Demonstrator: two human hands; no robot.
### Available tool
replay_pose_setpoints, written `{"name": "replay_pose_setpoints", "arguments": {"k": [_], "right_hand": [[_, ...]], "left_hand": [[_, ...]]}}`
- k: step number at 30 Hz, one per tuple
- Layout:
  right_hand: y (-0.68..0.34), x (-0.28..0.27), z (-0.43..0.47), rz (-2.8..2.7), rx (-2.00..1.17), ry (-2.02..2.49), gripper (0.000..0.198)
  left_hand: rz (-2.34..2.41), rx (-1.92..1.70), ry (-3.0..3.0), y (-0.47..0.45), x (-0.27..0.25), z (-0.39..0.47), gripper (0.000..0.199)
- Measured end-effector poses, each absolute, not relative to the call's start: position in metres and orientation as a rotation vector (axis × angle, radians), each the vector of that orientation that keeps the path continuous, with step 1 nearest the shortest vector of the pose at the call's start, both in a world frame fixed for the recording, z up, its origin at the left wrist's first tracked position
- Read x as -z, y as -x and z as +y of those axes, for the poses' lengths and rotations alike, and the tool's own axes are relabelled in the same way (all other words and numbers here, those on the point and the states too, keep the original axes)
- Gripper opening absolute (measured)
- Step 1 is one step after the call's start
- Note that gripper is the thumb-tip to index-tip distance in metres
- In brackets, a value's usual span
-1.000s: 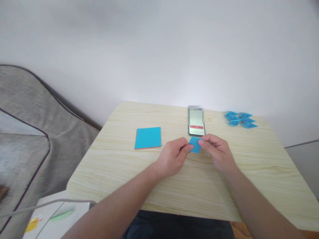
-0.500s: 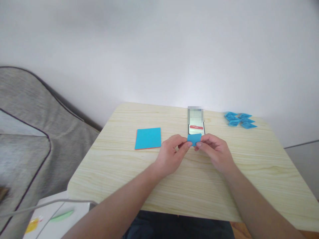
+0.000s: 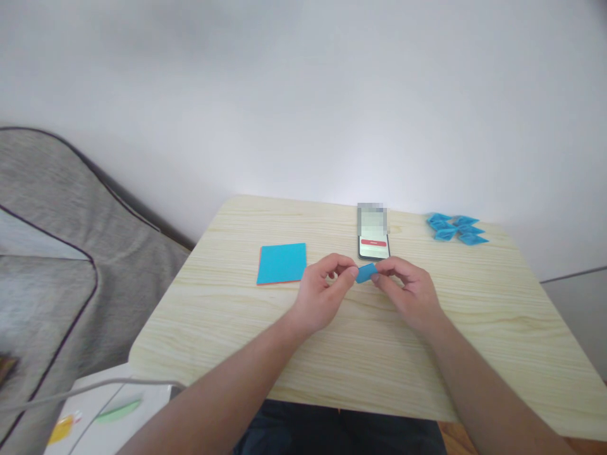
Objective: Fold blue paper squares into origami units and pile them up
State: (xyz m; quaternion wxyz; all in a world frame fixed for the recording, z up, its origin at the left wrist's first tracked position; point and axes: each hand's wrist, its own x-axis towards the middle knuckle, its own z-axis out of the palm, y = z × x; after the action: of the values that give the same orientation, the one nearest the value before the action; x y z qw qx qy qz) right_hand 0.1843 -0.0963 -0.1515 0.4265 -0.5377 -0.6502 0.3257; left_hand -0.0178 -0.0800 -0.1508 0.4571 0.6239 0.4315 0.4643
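A small folded piece of blue paper [image 3: 366, 273] is held above the table, just in front of the phone. My left hand [image 3: 322, 292] pinches its left end between thumb and forefinger. At the other end, my right hand [image 3: 408, 292] grips the paper with thumb and fingertips. To the left of my hands lies a square stack of paper [image 3: 282, 263], blue on top with an orange-red edge showing beneath. Several folded blue paper pieces [image 3: 456, 229] with pointed ends sit grouped at the back right.
A phone [image 3: 374, 246] lies with its screen lit near the wall, its upper part blurred out. The pale wooden table [image 3: 227, 303] meets a white wall. Left of it are a grey sofa [image 3: 128, 265], a white cabinet [image 3: 137, 411] and a grey cable [image 3: 118, 382].
The blue paper has tilted, its right end higher, and looks smaller. It has moved slightly lower and left, uncovering the phone's bottom edge. Both hands still hold it.
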Motion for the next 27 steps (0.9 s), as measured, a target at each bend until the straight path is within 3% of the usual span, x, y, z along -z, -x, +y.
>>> {"name": "replay_pose_setpoints", "arguments": {"k": [12,19,27], "right_hand": [[-0.1841,0.1527,-0.0975,-1.692,-0.794,1.316,0.018],[-0.1809,0.151,-0.0987,-1.858,-0.646,1.251,0.02],[-0.1807,0.1526,-0.0979,-1.941,-0.568,1.19,0.025]], "left_hand": [[0.985,-1.096,-1.475,0.0199,0.1501,-0.0792,0.014],[1.034,-1.007,-1.611,0.0204,0.1555,-0.08,0.026],[1.222,-1.035,-1.857,0.0168,0.1596,-0.0827,0.016]]}}
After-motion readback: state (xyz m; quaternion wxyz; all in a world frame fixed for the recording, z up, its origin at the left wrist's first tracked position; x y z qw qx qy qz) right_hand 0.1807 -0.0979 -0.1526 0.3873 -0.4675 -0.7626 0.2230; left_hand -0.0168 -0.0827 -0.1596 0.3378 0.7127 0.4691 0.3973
